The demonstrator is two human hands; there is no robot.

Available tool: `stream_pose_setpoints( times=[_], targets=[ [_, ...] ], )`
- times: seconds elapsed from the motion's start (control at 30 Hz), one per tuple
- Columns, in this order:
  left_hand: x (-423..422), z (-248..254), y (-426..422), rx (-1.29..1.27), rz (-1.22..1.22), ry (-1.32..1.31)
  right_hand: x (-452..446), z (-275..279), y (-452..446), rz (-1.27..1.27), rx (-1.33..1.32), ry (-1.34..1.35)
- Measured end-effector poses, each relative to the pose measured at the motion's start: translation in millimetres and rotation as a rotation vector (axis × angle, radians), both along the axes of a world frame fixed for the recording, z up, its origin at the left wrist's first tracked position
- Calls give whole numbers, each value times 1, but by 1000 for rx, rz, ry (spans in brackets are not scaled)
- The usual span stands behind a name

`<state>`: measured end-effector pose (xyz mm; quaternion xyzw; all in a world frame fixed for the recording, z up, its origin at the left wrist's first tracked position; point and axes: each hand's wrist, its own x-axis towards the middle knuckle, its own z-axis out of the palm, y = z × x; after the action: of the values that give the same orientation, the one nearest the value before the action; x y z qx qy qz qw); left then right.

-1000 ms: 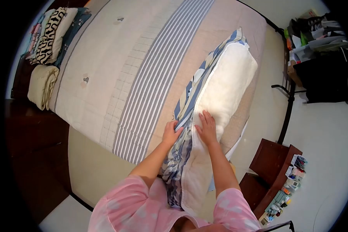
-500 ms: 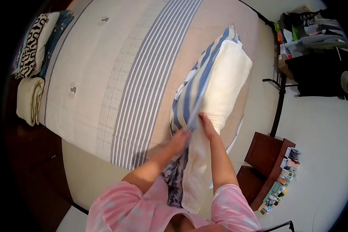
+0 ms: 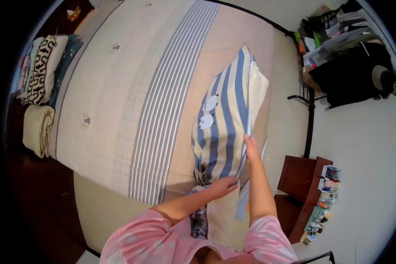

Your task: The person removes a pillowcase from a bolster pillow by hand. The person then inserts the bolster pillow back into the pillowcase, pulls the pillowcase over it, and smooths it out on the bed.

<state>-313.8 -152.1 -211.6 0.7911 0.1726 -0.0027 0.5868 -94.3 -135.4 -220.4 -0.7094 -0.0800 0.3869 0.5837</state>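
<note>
A pillowcase (image 3: 228,116) with blue and cream stripes and white panda faces lies over a plump cream pillow (image 3: 259,88), whose upper right side shows past the open edge. My right hand (image 3: 252,149) is closed on that edge, about halfway along it. Lower down, my left hand (image 3: 224,187) is closed at the near corner of the case, its fingertips partly hidden by the fabric. Below my hands, the cream end of the pillow hangs off the bed toward my body, beside a grey patterned cloth (image 3: 199,224).
The bed (image 3: 101,145) has a beige cover with a grey-striped band. Folded bedding (image 3: 38,130) and pillows are stacked at its left. On the right stand a clothes rack (image 3: 311,119) with a black garment and a dark wooden cabinet (image 3: 299,174) with small items.
The striped pillowcase has been drawn rightward over the pillow, covering most of the cream side. My left hand has shifted right and down, and my right hand slightly right and down.
</note>
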Motion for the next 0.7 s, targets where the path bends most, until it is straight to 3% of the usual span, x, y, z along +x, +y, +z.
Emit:
stream_pose_setpoints(
  times=[0.03,0.07,0.17,0.23,0.3,0.5,0.7],
  targets=[
    [-2,9,7,97,87,-77,3,-2,-7,-149,96,0],
    [-3,15,16,242,62,33,14,-24,-20,-231,3,-173],
    [-11,2,13,519,-170,297,19,-67,-70,244,-569,-166],
    [-9,-22,16,506,-239,406,-5,-87,-99,410,-636,-546],
    [-6,-37,11,481,-312,510,-27,-75,-117,306,-509,-262],
    [11,-17,11,443,-312,690,-88,-3,-183,368,-451,-7],
    [-38,12,-13,429,-213,492,-130,76,-237,179,-375,31]
  ],
)
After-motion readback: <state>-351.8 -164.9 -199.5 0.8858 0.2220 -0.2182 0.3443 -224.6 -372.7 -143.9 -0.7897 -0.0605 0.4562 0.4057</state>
